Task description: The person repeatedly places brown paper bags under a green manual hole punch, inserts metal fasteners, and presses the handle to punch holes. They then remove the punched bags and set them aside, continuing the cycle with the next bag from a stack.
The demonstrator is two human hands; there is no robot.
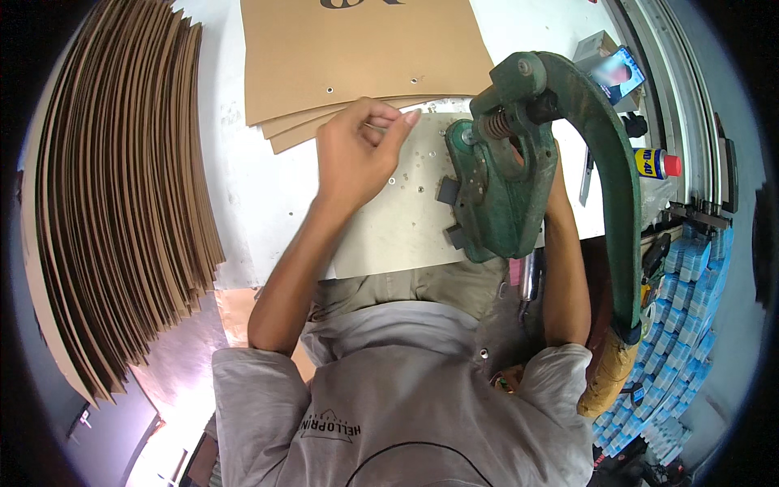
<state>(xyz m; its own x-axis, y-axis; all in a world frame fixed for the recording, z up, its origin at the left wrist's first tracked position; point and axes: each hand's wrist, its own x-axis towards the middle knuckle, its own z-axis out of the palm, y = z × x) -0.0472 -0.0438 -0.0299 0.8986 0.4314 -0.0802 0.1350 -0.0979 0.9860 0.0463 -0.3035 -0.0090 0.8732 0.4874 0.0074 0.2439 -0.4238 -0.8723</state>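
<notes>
My left hand (pixel 361 154) is over a pale board (pixel 381 235), just in front of a stack of brown card sheets (pixel 365 49). Its fingers are curled in and the thumb lies close to the index finger. Whether something small sits between them cannot be made out. Two metal eyelets show near the top sheet's front edge. Several small metal rings (pixel 421 189) lie scattered on the board. A green hand press (pixel 507 195) with a spring and a long curved lever (pixel 621 162) stands to the right. Behind it, my right hand (pixel 557 183) is mostly hidden; its fingers cannot be seen.
A long row of brown card pieces (pixel 122 187) stands packed at the left. On the right are a small box (pixel 596 53), a blue and yellow spray can with a red cap (pixel 654 163), and blue-white stacked packs (pixel 673 325). The lever's handle (pixel 608 377) is wrapped in tan material.
</notes>
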